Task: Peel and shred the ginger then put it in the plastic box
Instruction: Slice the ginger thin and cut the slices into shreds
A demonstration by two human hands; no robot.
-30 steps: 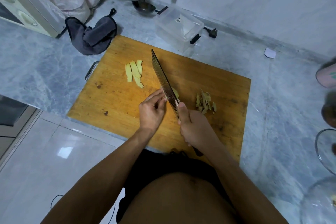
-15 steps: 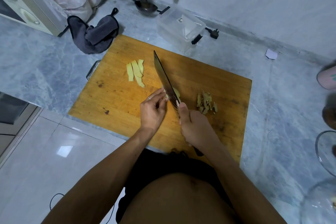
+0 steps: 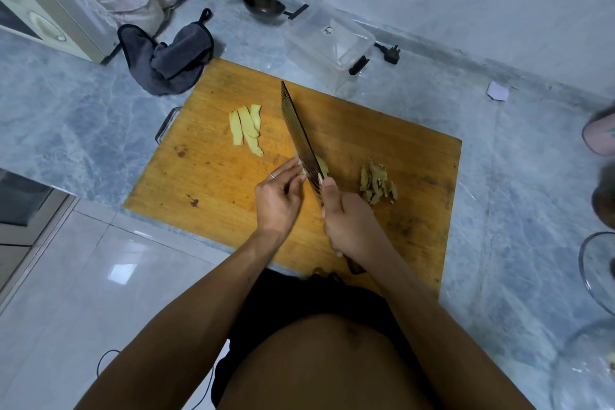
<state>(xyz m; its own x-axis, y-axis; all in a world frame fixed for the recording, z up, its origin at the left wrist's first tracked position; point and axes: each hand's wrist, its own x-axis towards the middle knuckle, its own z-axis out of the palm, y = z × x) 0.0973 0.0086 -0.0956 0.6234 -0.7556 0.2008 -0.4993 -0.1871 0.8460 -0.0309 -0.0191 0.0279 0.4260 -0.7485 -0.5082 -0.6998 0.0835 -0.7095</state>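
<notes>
On the wooden cutting board [image 3: 382, 143] my right hand [image 3: 349, 223] grips the handle of a long knife [image 3: 299, 136], its blade resting on a piece of peeled ginger [image 3: 321, 165]. My left hand [image 3: 278, 196] holds that piece with curled fingertips against the blade's left side. Three pale ginger slices [image 3: 246, 128] lie at the board's upper left. A pile of brown peelings [image 3: 377, 183] sits to the right of the knife. The clear plastic box [image 3: 329, 43] stands open on the counter behind the board.
A dark grey cloth [image 3: 166, 60] lies left of the board's far corner. A ladle [image 3: 263, 3] and hanging utensils are at the back wall. A plug [image 3: 391, 53] lies by the box. Glass bowls [image 3: 595, 270] sit at the right edge. The counter's front edge runs under the board.
The hands and the knife stay in almost the same place over the ginger piece; the blade has shifted only slightly.
</notes>
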